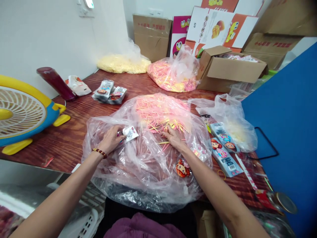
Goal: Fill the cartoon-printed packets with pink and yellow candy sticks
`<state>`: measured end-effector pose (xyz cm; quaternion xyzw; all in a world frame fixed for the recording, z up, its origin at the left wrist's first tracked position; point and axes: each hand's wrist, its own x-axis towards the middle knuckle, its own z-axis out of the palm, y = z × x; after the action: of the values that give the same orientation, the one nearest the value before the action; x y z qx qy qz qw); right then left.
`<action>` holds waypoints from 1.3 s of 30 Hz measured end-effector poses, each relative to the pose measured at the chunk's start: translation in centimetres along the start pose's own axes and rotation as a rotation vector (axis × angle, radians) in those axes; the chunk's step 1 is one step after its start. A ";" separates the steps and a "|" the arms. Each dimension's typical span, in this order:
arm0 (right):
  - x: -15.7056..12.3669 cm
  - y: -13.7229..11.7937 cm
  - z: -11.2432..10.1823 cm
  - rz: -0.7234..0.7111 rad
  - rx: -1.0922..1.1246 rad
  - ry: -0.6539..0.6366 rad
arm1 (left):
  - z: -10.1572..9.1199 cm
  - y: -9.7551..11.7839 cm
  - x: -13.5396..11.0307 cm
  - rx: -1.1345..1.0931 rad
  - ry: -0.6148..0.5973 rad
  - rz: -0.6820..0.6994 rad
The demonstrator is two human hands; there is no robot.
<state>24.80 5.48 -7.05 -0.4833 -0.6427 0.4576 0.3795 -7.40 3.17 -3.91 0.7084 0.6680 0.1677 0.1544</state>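
A large clear plastic bag (146,172) lies spread on the wooden table (74,132), with a heap of thin pink and yellow sticks (158,112) on it. My left hand (112,138) grips a small white printed packet (130,133) over the bag. My right hand (173,137) reaches into the near edge of the stick heap, fingers bent among the sticks. A beaded bracelet (99,152) circles my left wrist. A small cartoon-figure piece (182,168) lies on the bag below my right arm.
A yellow and blue fan (22,112) stands at left beside a dark red bottle (55,82). Stacked packets (109,91) lie behind the bag. More packets (224,148) and a bag lie at right. Bagged sticks (170,74) and cardboard boxes (230,67) fill the back. A blue panel (289,125) stands at right.
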 end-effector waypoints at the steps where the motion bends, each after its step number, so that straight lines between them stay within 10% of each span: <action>1: 0.0 -0.1 0.1 0.009 -0.013 -0.007 | -0.1 0.0 0.1 -0.017 0.017 -0.003; 8: 1.2 -1.0 -1.7 -0.081 0.004 0.067 | -0.5 0.5 1.0 0.022 0.007 -0.087; 15: 0.3 -1.6 -4.6 -0.129 -0.796 -0.185 | 0.1 -0.3 1.0 0.197 0.104 0.035; 24: -0.4 -2.9 -3.1 -0.141 -1.154 -0.291 | -0.4 0.6 0.6 0.298 0.138 0.038; 34: 0.2 -0.8 -3.3 0.005 -0.691 -0.068 | -2.5 1.8 -1.8 0.012 0.173 0.100; 39: 0.2 -0.8 -1.8 0.007 0.043 0.023 | -4.0 3.8 -3.3 -0.054 0.200 0.077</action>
<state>26.22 6.03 -5.69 -0.4826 -0.6265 0.4670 0.3956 -5.99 -0.36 1.25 0.7088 0.6477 0.2611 0.0996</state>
